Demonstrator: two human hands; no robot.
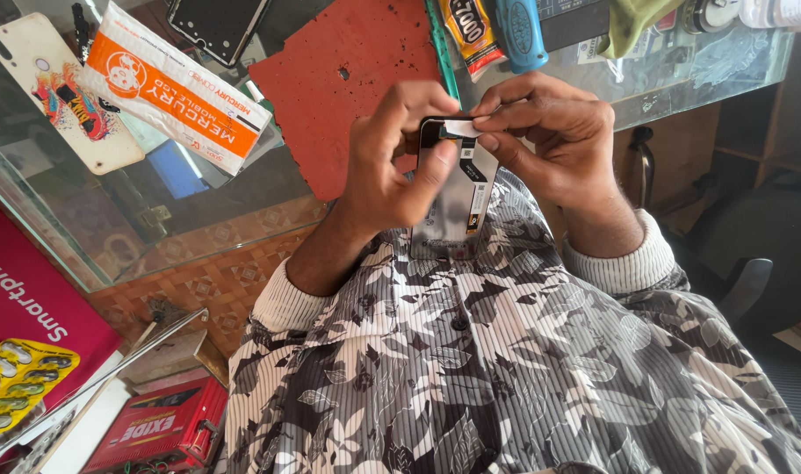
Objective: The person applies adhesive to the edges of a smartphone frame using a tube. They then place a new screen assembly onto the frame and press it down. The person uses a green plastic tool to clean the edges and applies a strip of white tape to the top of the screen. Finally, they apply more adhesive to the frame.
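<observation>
A glass worktop [198, 211] fills the upper half of the view, running from nine o'clock round to two o'clock. On it, at twelve o'clock, lies a red mat [348, 79] with dark specks. At ten o'clock a white and orange packet [172, 88] rests beside a white phone cover [62, 92] with a colourful drawing, and a dark phone [218, 25] lies just above them. At one o'clock sit a glue tube [471, 31] and a blue tool handle [521, 33], close together.

Near the centre, both hands hold a phone screen panel [453, 206] upright over the patterned shirt, its silvery back facing the camera. The left hand [392, 162] grips the panel's left edge, thumb pressed on the back and fingers curled over the top. The right hand [559, 140] pinches a small white strip [459, 129] at the panel's top edge, fingers narrowed tightly on it.
</observation>
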